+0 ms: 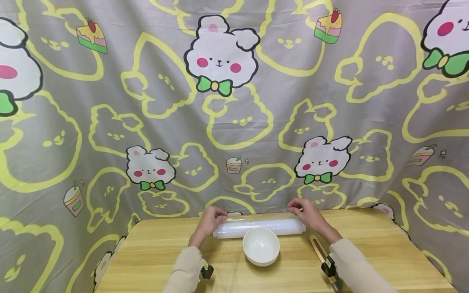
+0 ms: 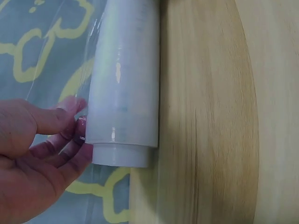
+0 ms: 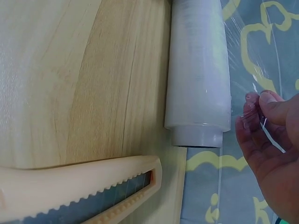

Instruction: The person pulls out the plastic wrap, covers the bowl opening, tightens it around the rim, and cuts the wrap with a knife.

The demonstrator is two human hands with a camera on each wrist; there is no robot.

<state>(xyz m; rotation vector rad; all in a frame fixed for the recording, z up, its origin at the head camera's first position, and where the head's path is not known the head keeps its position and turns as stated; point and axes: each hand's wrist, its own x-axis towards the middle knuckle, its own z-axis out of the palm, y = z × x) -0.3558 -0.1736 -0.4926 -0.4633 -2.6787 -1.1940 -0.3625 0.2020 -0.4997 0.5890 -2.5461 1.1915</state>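
A roll of clear plastic wrap [image 1: 234, 229] lies crosswise near the table's far edge. Its loose sheet is drawn out on the far side, thin and see-through. My left hand [image 1: 211, 219] pinches one corner of the sheet between thumb and fingers, close beside the roll's end in the left wrist view [image 2: 51, 135]. At the other end my right hand [image 1: 307, 212] pinches the opposite corner, a little away from the roll in the right wrist view [image 3: 271, 126]. A white bowl [image 1: 261, 247] stands upright just in front of the roll.
A utility knife [image 1: 318, 249] with a peach-coloured body lies right of the bowl, partly under my right wrist; its slotted end shows large in the right wrist view. The wooden table [image 1: 154, 248] ends at a patterned cloth [image 1: 234, 122] hanging behind and at both sides.
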